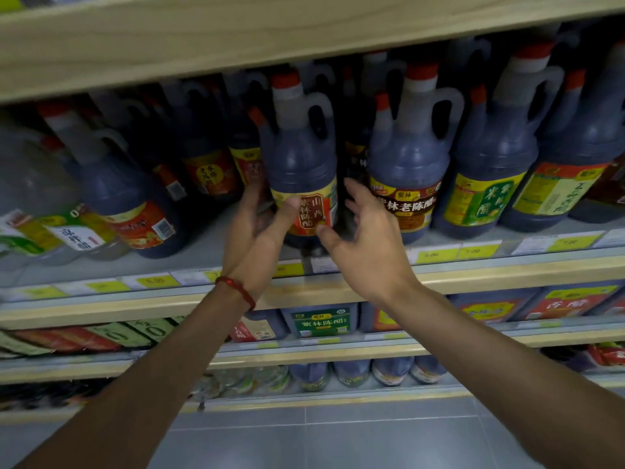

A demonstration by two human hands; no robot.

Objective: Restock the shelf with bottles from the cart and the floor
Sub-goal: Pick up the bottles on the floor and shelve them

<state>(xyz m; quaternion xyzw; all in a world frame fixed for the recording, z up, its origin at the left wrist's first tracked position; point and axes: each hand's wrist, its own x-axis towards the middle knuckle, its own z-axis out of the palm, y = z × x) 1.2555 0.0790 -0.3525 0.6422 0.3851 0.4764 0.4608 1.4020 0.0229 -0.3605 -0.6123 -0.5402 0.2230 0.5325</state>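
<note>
Dark bottle (301, 157) near shelf edge (507, 277); left fingers (252, 198) around it, right fingers (358, 194) open.

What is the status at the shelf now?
Left hand grips dark bottle, upright at shelf front. Right hand open beside it. Neighbour bottles close on both sides.

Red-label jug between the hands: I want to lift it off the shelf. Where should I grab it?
Take the loop handle at the upper right of the jug, coming from the front right. The jug stands upright and the loop is open, while neighbouring jugs crowd its body.
</note>
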